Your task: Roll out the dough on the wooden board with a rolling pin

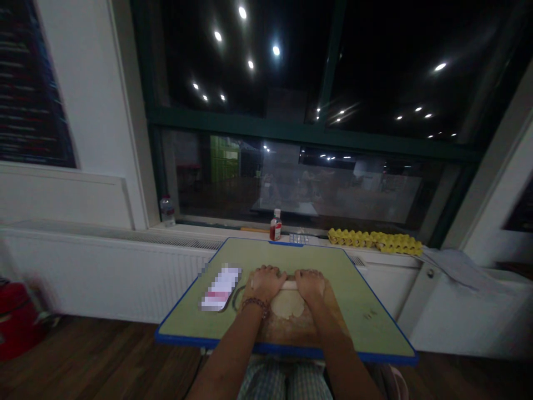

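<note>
The person's left hand (pixel 264 282) and right hand (pixel 310 284) are both curling over a pale rolling pin (pixel 290 285), one at each end of the short stretch that shows between them. Both hands are grasping it, with the fingers wrapped over the top and not released, though the undersides of the grip are hidden from this view. The rolling pin is lying across a flat round of pale dough (pixel 287 304), touching its far edge at about 12 o'clock from the dough's centre. The dough is sitting on a wooden board (pixel 287 335), which is resting on a green table top with a blue edge (pixel 358 300). A beaded bracelet (pixel 257 304) is circling the left wrist.

At 9 o'clock from the board, a pixelated, blurred object (pixel 220 288) is lying on the table top, too obscured to name, and a dark curved loop (pixel 237 297) is lying just beside it. Beyond the table at 12 o'clock, a small bottle with a red label (pixel 275 226) is standing on a white sill, with a yellow egg tray (pixel 375 241) at 1 o'clock and a clear bottle (pixel 167 211) at 10 o'clock. A grey cloth (pixel 458 269) is draping over a white ledge at 2 o'clock. A white radiator (pixel 125 272) is running below the sill at 9 o'clock, under a dark window (pixel 291 178).
</note>
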`<state>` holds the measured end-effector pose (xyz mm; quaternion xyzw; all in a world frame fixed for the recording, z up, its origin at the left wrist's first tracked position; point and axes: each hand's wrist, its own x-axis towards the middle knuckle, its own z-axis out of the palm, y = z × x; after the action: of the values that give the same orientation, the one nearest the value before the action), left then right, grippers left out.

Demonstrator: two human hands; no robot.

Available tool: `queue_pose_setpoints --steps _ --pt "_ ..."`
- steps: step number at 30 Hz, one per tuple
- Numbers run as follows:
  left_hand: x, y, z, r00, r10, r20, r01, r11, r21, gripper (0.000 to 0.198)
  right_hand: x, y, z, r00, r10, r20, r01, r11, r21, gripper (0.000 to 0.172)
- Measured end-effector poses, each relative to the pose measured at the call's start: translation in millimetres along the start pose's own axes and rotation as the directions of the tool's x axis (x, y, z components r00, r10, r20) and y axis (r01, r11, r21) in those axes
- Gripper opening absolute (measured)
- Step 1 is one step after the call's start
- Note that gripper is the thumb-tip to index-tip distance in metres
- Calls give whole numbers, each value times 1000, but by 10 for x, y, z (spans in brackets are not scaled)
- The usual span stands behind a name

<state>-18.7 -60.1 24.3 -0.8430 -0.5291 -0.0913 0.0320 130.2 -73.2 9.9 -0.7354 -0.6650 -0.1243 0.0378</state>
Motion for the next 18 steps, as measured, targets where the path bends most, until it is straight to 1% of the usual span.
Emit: queue_pose_setpoints --steps 3,7,11,15,18 --pt "-39 29 -33 1000 -2 -4 3 998 59 37 -24 -2 7 1000 7 -27 -7 1000 -8 30" --pt "-85 51 -75 1000 10 -7 -10 998 62 37 -54 -1 -7 999 27 -19 -27 1000 -3 31" --pt "-111 72 -107 1000 9 16 -10 997 79 39 -80 8 24 999 -4 -43 3 1000 -8 31" --pt "-119 76 -92 998 -54 -30 55 998 40 42 -96 17 77 997 10 -74 -11 1000 -7 32" --pt "-123 68 -65 999 -18 -42 20 999 39 41 -115 20 65 997 3 -72 -2 1000 3 33"
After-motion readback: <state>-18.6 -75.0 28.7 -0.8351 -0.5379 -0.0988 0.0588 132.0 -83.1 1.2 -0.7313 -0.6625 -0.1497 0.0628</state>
